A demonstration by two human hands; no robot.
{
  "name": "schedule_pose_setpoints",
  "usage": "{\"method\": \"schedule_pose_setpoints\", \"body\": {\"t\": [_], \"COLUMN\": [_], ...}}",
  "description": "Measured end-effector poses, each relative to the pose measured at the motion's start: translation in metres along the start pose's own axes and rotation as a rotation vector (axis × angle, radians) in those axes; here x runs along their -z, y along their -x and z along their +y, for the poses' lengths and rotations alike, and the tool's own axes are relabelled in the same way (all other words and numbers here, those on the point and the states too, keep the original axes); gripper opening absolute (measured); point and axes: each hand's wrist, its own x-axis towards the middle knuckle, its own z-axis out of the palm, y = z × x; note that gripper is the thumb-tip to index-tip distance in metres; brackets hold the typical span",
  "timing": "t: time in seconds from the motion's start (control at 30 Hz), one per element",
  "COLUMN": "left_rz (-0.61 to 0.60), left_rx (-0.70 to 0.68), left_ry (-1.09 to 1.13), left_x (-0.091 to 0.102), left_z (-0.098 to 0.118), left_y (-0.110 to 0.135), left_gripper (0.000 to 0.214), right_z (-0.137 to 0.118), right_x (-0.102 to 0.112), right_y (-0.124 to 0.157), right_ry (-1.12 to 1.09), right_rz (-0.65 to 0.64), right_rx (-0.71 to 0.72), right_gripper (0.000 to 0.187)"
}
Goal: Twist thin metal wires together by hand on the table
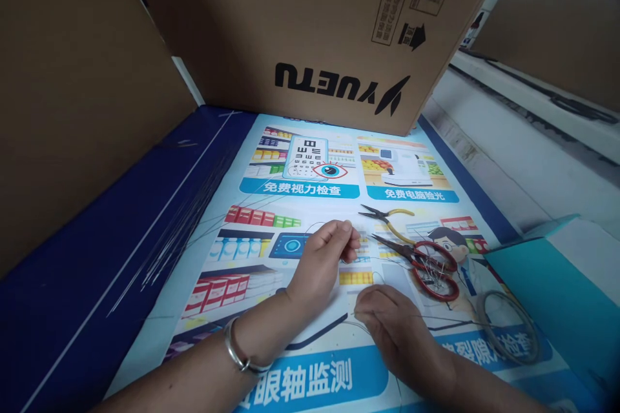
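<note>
My left hand (334, 246), with a metal bangle on its wrist, is closed in a pinch. A fine wire curves out beside its fingertips; the gripped part is mostly hidden. Lower and to the right, my right hand (390, 319) pinches a thin wire (448, 319) that runs rightward toward a wire coil (508, 328). Red-handled scissors (421, 258) lie beyond my right hand, with a small heap of short wire pieces (437, 274) over their handles. Yellow-handled pliers (386, 214) rest just behind them, jaws pointing left.
A large cardboard box (310, 26) stands at the back, another cardboard panel (72, 77) at the left. Straight wire lengths (167, 242) lie along the left of the printed poster sheet (285, 352). A teal and white box (547, 290) sits at the right.
</note>
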Motion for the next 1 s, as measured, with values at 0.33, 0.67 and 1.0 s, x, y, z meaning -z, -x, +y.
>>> {"method": "schedule_pose_setpoints", "body": {"t": [0.33, 0.67, 1.0], "left_rz": [-0.003, -0.011, -0.007], "left_rx": [0.003, 0.001, 0.005], "left_ry": [0.005, 0.011, 0.022], "left_x": [-0.0003, 0.0002, -0.0004], "left_z": [0.0008, 0.0003, 0.0008], "left_y": [-0.0007, -0.0002, -0.0012], "left_gripper": [0.027, 0.026, 0.026], "right_z": [0.002, -0.0031, -0.0019], "right_x": [-0.002, 0.0048, 0.004], "right_y": [-0.0007, -0.0057, -0.0033], "right_ry": [-0.009, 0.014, -0.032], "right_rz": [-0.027, -0.103, -0.087], "right_rx": [-0.046, -0.101, -0.161], "right_gripper": [0.021, 0.021, 0.018]}}
